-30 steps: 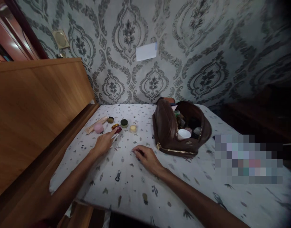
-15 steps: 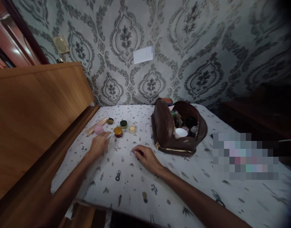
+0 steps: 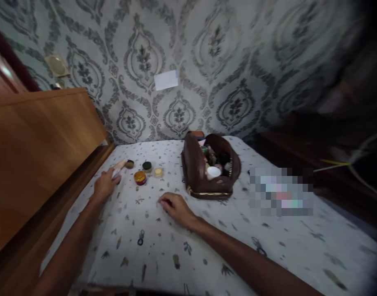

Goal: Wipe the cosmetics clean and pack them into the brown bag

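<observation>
At the far left of the cloth, my left hand (image 3: 104, 186) closes its fingers around a pink round item (image 3: 116, 174), mostly covered by the hand. A beige tube (image 3: 120, 165) lies just beyond the fingers. My right hand (image 3: 178, 209) rests on the cloth in front of the bag, its fingers curled and no object visible in them. Between and beyond the hands stand an amber-lidded jar (image 3: 140, 177), a dark green-lidded jar (image 3: 147, 166), a small pale yellow pot (image 3: 158, 172) and a small dark-topped pot (image 3: 129, 164).
A brown zippered bag (image 3: 193, 172) stands open at centre right, packed with small items, among them a white round container (image 3: 213, 172). A wooden panel (image 3: 47, 156) borders the left side. A patterned wall rises behind. A blurred-out patch (image 3: 281, 191) covers something at right.
My left hand has moved left, from beside the amber-lidded jar onto the pink round item. My right hand stays in nearly the same place. The view has turned to the right.
</observation>
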`<state>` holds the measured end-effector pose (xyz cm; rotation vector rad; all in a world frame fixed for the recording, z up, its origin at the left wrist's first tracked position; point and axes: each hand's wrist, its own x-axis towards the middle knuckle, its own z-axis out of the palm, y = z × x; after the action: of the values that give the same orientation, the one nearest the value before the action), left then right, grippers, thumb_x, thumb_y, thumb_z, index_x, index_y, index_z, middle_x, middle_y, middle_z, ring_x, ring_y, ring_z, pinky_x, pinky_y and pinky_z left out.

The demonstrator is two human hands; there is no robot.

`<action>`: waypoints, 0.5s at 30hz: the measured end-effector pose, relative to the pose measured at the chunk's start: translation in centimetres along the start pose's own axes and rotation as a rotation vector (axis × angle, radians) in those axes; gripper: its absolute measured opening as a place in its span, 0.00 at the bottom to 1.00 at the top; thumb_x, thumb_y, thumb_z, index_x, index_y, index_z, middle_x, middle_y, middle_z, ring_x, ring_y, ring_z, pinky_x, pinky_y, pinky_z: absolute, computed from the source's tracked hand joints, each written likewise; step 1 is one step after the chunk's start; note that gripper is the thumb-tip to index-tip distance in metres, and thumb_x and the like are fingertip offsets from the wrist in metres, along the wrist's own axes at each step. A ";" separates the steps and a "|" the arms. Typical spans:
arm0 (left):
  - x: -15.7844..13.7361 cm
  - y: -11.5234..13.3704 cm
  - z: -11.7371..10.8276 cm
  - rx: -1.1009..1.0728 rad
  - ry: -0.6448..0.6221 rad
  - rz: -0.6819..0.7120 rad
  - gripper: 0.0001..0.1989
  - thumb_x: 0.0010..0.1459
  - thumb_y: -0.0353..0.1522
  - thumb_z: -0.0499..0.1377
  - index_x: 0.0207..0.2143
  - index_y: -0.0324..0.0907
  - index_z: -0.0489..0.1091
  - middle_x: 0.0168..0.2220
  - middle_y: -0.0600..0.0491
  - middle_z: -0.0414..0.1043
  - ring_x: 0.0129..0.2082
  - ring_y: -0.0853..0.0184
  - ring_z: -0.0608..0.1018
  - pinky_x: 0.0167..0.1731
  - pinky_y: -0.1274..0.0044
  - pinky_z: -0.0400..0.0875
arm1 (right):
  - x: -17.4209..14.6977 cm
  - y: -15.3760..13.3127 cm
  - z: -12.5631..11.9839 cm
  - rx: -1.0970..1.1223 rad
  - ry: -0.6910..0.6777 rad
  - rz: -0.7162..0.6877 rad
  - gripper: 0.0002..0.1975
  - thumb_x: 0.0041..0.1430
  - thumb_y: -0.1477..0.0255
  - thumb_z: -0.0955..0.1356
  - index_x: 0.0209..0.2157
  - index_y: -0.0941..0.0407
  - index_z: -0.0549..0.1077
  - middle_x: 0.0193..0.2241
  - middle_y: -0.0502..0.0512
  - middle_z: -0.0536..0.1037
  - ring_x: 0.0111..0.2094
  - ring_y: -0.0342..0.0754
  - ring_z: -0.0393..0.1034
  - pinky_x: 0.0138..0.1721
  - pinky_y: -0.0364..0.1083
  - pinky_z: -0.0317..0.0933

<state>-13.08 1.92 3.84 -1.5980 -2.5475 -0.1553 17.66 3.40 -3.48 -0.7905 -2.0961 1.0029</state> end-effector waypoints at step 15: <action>-10.4 9.6 2.9 -0.433 -0.107 0.609 0.24 0.62 0.46 0.52 0.57 0.49 0.66 0.48 0.46 0.75 0.44 0.54 0.81 0.40 0.66 0.78 | -0.4 0.0 -0.1 -0.002 -0.032 -0.090 0.37 0.50 0.70 0.76 0.60 0.57 0.65 0.54 0.62 0.73 0.55 0.56 0.67 0.57 0.51 0.61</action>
<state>-0.18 -2.67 -0.60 -2.5162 -2.0539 -0.5935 17.93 3.15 -3.52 -0.6793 -2.1404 0.9709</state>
